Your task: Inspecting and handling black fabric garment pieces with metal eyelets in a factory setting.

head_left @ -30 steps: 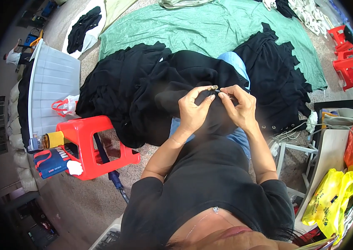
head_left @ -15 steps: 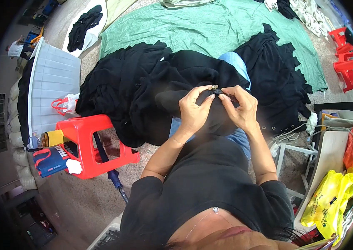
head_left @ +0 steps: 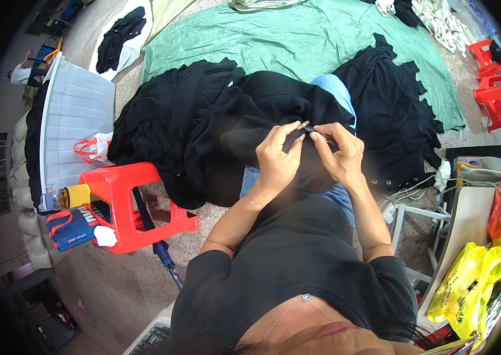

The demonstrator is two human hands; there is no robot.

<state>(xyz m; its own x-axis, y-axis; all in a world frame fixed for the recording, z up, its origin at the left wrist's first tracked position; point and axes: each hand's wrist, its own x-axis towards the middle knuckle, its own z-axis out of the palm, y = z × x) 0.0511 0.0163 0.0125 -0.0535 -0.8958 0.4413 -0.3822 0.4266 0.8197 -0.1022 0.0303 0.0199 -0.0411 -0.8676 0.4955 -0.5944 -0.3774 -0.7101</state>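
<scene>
A black garment (head_left: 274, 94) lies bunched over my lap, its fabric spreading left into a dark heap. My left hand (head_left: 279, 155) pinches the garment's edge between thumb and forefinger, palm inward. Close beside it, my right hand (head_left: 342, 155) pinches the same edge, so a short bit of black cloth is held between the two sets of fingertips. A small pale, shiny spot shows at the left fingertips; I cannot make out what it is. Another black garment (head_left: 380, 100) with round metal eyelets along its near edge lies to the right.
A red stool (head_left: 123, 177) at left bears a bottle and a blue bag (head_left: 73, 228). Behind it stands a grey plastic bin (head_left: 79, 118). Green sheeting (head_left: 298, 35) covers the floor ahead. At right are a small table (head_left: 469, 219), cables and a yellow bag (head_left: 466, 284).
My hands stay in nearly the same place. The left fingertips have shifted slightly right on the cloth edge, and the person in the far left background has moved a little.
</scene>
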